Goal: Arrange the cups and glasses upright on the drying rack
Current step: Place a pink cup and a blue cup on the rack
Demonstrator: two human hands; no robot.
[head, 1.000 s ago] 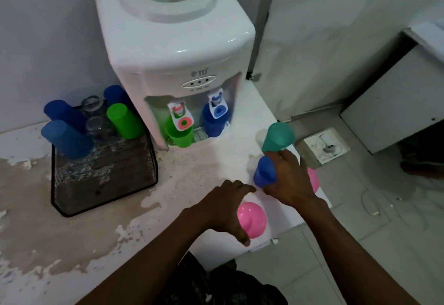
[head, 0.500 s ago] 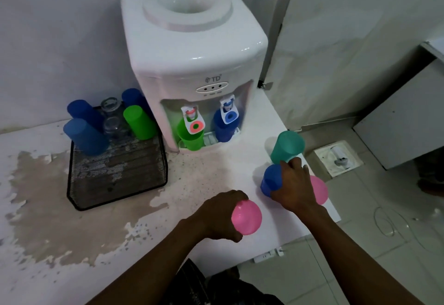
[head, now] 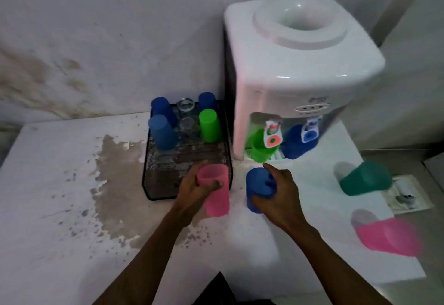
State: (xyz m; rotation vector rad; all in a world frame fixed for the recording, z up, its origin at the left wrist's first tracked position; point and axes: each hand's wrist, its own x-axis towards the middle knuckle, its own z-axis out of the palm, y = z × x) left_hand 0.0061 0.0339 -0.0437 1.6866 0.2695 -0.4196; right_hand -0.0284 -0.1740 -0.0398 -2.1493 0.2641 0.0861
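My left hand (head: pixel 194 190) grips a pink cup (head: pixel 215 193) held bottom-up over the near right corner of the black mesh drying rack (head: pixel 165 175). My right hand (head: pixel 278 190) holds a blue cup (head: pixel 258 188), also bottom-up, just right of the rack. At the rack's far end stand three blue cups (head: pixel 162 132), a green cup (head: pixel 209 125) and two clear glasses (head: pixel 188 118), all upside down. A teal cup (head: pixel 365 178) and another pink cup (head: pixel 389 236) sit on the counter at the right.
A white water dispenser (head: pixel 300 71) stands right of the rack, with a green cup (head: pixel 259 146) and a blue cup (head: pixel 296 142) under its taps. The white counter (head: pixel 60 208) is worn and stained at the left. Its right edge drops to a tiled floor.
Both hands lifted their cups and carried them left toward the rack. The view swung left, so the dispenser now sits at the right.
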